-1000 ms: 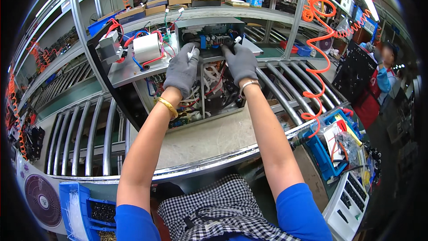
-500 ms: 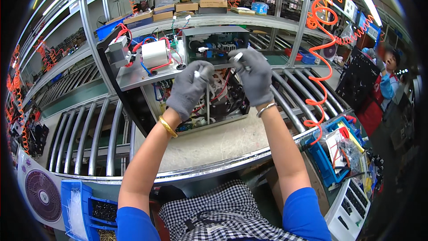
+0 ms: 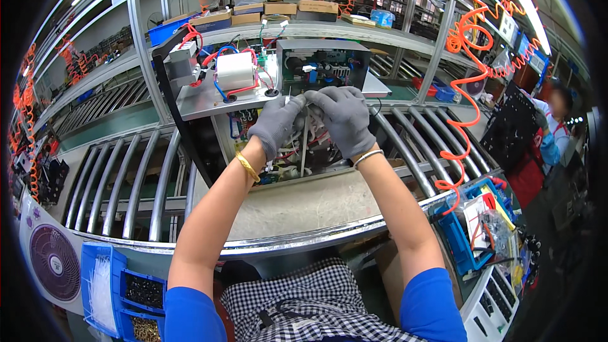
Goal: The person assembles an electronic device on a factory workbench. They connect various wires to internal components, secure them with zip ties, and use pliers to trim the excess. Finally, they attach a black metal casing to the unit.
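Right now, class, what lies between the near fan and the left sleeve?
Blue bins lie between the near fan and the left sleeve: one holds white strips, others small dark parts and brass-coloured parts. The head view shows this.

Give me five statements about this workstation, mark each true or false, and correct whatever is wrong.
1. The left hand and right hand both wear grey gloves. True.
2. A gold-coloured bangle circles the left wrist. True.
3. The two hands are held wide apart. False: they meet or nearly meet over exposed wiring.
4. The round purple fan stands at the right edge of the picture. False: it is at the lower left.
5. A blue bin beside the fan holds thin white strips. True.
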The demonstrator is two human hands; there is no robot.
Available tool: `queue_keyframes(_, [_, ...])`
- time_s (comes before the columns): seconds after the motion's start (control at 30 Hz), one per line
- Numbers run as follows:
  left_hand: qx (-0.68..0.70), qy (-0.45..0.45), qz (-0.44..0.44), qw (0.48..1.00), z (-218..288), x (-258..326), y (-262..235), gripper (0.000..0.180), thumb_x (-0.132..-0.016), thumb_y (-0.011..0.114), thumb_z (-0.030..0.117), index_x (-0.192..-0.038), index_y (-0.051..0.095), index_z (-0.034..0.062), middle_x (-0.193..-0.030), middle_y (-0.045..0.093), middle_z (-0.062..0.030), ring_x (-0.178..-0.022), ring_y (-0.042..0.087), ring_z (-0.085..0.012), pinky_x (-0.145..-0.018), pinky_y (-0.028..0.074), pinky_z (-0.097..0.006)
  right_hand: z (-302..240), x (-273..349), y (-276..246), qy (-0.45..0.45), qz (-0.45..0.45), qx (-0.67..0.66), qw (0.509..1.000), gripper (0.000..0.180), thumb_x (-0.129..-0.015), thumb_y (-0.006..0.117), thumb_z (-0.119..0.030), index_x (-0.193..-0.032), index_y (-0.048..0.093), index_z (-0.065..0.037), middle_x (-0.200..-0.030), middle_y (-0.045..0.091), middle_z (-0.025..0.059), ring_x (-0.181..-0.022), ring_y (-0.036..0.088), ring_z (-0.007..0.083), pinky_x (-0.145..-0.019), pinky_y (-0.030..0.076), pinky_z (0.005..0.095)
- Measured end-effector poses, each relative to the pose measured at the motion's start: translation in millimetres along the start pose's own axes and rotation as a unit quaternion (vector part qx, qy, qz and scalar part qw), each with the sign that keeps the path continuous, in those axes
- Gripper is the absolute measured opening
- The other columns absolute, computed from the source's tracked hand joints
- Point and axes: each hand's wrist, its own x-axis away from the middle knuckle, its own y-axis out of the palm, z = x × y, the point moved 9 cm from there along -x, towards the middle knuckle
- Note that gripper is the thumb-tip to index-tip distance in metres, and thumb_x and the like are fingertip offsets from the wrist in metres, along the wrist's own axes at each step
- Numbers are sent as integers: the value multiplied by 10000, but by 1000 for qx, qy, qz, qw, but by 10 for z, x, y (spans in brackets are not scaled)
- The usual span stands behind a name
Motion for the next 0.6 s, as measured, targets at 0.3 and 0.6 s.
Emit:
queue_keyframes(0.3, [-120,224,157,954,523,-66,-536,381,-1016,560,403,-885,685,68,-633,574,21,-582,486,-54,-552,370,-240,59,-289,256,-6,-49,101,994,147,-796,670,-193,-931,731,-186,-942,620,29,-920,609,271,-793,457,416])
queue_keyframes(0.6, [-58,195,140,969,534,-257,-763,404,-999,588,402,-880,682,28,-621,610,-22,-584,540,-90,-577,418,-262,106,-383,323,-30,-24,116,993,155,-743,637,-196,-872,722,-184,-907,587,25,-886,587,249,-768,437,401])
